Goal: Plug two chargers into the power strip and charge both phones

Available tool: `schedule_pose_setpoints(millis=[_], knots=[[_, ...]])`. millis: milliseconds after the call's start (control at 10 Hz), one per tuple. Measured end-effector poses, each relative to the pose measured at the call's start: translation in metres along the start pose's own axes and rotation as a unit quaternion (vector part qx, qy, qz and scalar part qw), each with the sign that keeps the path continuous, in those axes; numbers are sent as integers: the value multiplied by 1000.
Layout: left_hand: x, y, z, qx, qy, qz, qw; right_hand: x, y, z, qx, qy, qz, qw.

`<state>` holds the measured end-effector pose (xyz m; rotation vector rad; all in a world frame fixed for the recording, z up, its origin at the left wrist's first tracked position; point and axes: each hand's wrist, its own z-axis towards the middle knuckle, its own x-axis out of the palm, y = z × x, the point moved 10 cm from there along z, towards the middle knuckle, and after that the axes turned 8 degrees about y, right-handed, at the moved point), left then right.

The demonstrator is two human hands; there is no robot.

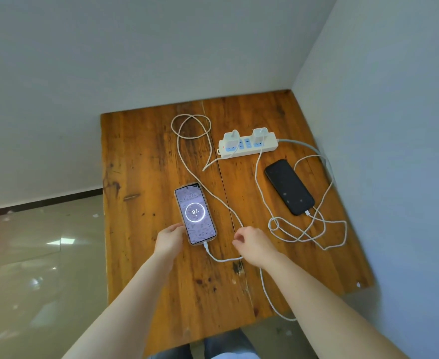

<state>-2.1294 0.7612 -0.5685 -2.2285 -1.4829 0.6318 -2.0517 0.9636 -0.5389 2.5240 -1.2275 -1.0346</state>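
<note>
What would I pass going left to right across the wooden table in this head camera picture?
Left hand → lit phone showing 97 → right hand → power strip with two chargers → dark phone → tangle of white cable near the table's right edge.

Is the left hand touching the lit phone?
Touching. The head view shows the left hand with its fingertips against the lower left edge of the lit phone, no gap visible between them.

Worn wooden table (145, 156) with dark stains, set in a corner of pale walls (109, 47). Glossy tiled floor (31, 268) on the left, dark baseboard (39, 203) along the far wall.
</note>
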Motion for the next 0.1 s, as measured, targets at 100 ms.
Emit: schedule_pose_setpoints(millis=[100], knots=[[-16,1,-19,38,-14,80,996,-6,14,-13,-28,-12,74,997]])
